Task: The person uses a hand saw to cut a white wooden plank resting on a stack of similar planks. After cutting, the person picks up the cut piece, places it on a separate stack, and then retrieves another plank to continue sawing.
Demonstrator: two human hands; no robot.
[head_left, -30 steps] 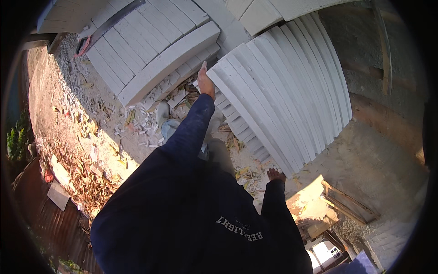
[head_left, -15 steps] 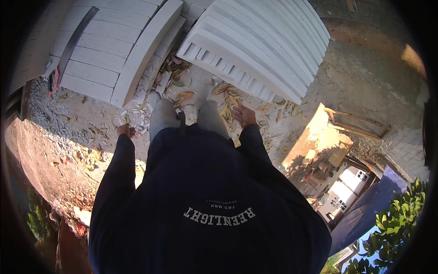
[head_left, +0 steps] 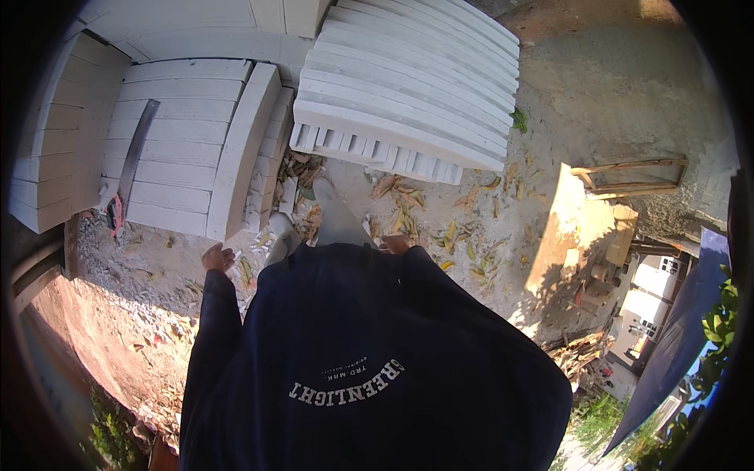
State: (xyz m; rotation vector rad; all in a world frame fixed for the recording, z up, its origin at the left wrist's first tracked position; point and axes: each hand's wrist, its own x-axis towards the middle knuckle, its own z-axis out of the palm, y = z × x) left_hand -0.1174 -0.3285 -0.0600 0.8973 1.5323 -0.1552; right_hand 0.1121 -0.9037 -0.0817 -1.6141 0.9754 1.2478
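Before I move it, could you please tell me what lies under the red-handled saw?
White blocks lie side by side under the saw; the strip it directly covers is hidden.

The head-worn fisheye looks down from close above the dark shirt [head_left: 455, 353].

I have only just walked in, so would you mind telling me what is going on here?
One person stands before two stacks of white blocks, with nothing seen in either hand. The left hand is out to the side, near the left stack; the right hand is close to the front of the body. A red-handled handsaw lies on the left stack, and a long white block runs along its right side. The right stack is ahead.
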